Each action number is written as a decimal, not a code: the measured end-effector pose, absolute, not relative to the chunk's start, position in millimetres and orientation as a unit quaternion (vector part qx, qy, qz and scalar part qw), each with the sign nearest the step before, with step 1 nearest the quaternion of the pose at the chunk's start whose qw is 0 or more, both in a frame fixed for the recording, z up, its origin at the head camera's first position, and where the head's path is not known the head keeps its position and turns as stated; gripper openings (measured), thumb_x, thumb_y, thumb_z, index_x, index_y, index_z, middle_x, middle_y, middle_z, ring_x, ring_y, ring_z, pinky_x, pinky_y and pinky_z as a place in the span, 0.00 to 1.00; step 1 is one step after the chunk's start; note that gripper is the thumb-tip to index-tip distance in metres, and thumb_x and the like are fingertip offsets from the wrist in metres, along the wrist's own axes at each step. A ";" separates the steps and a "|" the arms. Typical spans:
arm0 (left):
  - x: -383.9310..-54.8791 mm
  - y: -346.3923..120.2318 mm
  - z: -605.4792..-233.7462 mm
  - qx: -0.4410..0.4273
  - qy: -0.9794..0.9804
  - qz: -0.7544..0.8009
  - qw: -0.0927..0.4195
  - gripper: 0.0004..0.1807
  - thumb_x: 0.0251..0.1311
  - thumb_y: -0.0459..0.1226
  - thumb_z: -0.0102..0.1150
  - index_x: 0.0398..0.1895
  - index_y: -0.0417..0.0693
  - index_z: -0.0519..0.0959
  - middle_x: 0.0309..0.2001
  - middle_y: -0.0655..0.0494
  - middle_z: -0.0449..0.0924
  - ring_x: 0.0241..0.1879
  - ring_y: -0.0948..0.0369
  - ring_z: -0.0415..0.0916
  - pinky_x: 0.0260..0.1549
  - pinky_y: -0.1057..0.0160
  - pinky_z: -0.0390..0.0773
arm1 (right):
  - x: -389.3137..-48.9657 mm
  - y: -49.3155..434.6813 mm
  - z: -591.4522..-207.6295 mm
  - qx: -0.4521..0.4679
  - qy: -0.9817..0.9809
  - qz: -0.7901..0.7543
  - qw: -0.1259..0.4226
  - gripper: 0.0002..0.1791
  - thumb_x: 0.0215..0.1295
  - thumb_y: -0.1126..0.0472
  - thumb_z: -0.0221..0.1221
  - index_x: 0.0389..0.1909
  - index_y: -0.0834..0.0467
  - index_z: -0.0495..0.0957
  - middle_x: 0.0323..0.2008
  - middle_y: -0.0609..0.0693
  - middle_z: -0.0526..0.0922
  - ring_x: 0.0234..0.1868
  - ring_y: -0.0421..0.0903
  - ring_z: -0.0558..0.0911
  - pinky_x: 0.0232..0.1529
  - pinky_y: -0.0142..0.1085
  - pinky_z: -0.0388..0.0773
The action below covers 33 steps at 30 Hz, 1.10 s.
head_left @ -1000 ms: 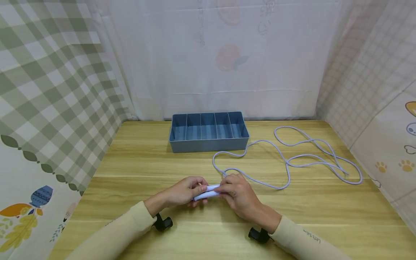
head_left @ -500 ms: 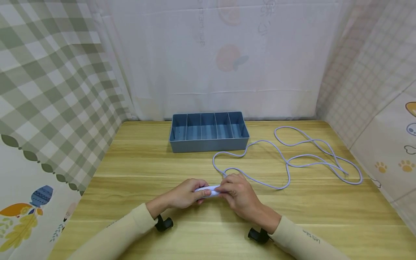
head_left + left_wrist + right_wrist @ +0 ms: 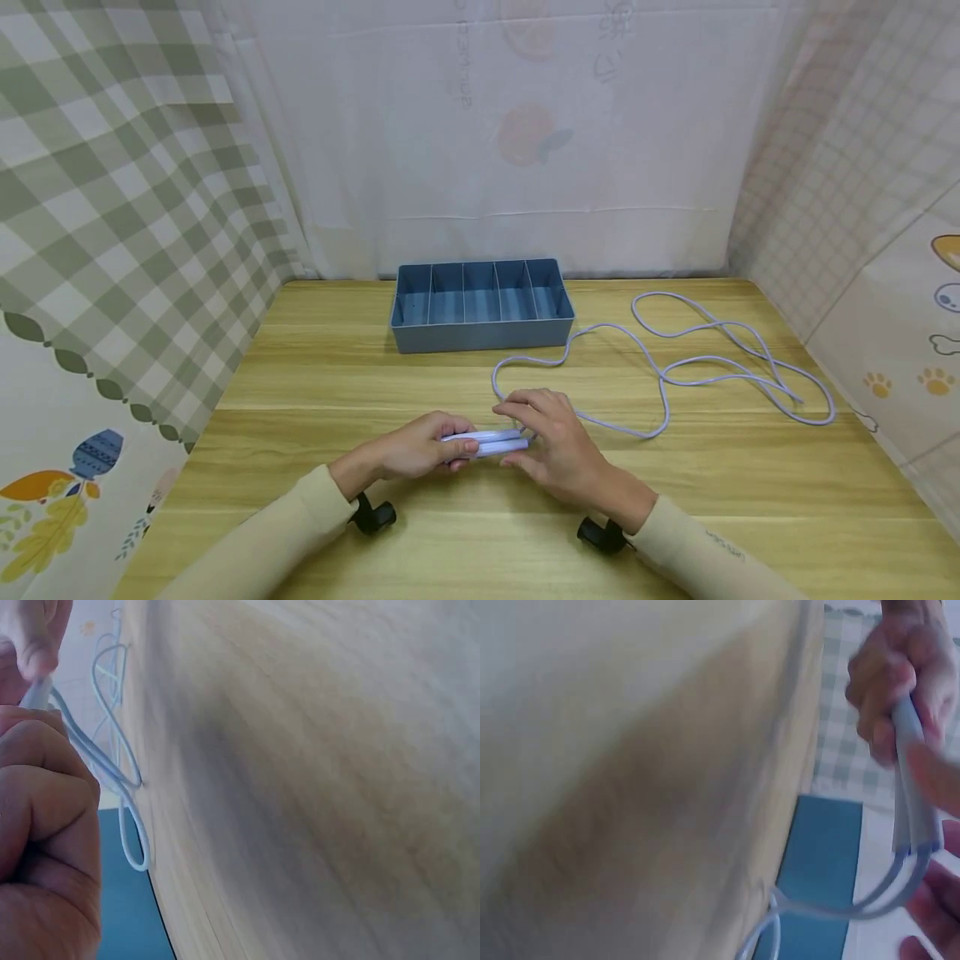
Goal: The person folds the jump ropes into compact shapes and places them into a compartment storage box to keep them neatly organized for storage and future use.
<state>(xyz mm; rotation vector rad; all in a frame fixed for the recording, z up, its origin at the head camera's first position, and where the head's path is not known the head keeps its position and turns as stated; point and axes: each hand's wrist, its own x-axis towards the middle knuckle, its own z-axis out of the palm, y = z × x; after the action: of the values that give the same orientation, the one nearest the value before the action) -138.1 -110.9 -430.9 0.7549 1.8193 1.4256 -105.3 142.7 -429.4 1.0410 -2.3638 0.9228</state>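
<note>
Two pale lavender handles (image 3: 502,447) are lying side by side in a person's left hand (image 3: 422,450), raised over the table's middle, well in from its left and right edges. That hand is clamping around both, its thumb pressing across them, their ends pointing toward the right edge. The right hand (image 3: 558,442) is hovering at those ends, fingers parted and loosely bent, thumb on the near side; cannot tell whether any fingertip is touching. The right wrist view is showing bluish rims on the handle ends, with cord coming out of each and bending away. The pale lavender cord (image 3: 662,377) is running off past the right hand, lying on the table (image 3: 322,367) in loose, crossing loops that are spreading toward the right edge and the far right corner. A blue-grey tray (image 3: 480,337) is standing near the far edge, slightly left of its middle, its five compartments opening upward; one bend of cord is passing close by its near right corner. Light cream sleeves (image 3: 300,517) are covering both forearms, and a black wrist device (image 3: 372,517) is sitting at each cuff. Around the wood-grained tabletop, cloth is hanging: green-and-white checked fabric (image 3: 172,183) along the left edge, a whitish sheet (image 3: 420,125) with faint fruit prints behind the far edge, paw-printed cloth (image 3: 900,333) along the right.
</note>
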 end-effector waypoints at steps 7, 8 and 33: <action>-138.8 -117.6 -426.1 0.304 0.677 0.546 0.388 0.18 0.79 0.38 0.50 0.45 0.25 0.74 0.25 0.57 0.74 0.19 0.62 0.69 0.15 0.68 0.65 | -116.8 157.0 -425.9 0.408 -0.850 0.327 0.061 0.27 0.47 0.67 0.79 0.50 0.58 0.82 0.55 0.52 0.84 0.62 0.52 0.79 0.71 0.60 0.57; -138.9 -119.1 -424.4 0.307 0.676 0.543 0.392 0.19 0.79 0.39 0.50 0.46 0.25 0.74 0.25 0.57 0.75 0.19 0.61 0.70 0.14 0.67 0.65 | -119.4 160.0 -426.1 0.419 -0.844 0.333 0.040 0.21 0.51 0.69 0.76 0.46 0.56 0.82 0.53 0.51 0.85 0.61 0.51 0.80 0.71 0.60 0.57; -143.0 -141.7 -415.7 0.279 0.536 0.700 0.381 0.16 0.83 0.41 0.40 0.45 0.38 0.73 0.27 0.62 0.67 0.21 0.70 0.60 0.20 0.71 0.55 | -140.1 201.2 -439.4 0.250 -0.893 0.361 0.098 0.09 0.76 0.67 0.56 0.35 0.60 0.81 0.32 0.52 0.85 0.31 0.41 0.76 0.35 0.37 0.76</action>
<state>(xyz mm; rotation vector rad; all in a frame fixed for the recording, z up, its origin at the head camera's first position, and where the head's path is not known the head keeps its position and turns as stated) -143.0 -141.7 -415.7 0.7122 1.3688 1.7863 -140.1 201.2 -439.4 0.7398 -2.6436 1.0694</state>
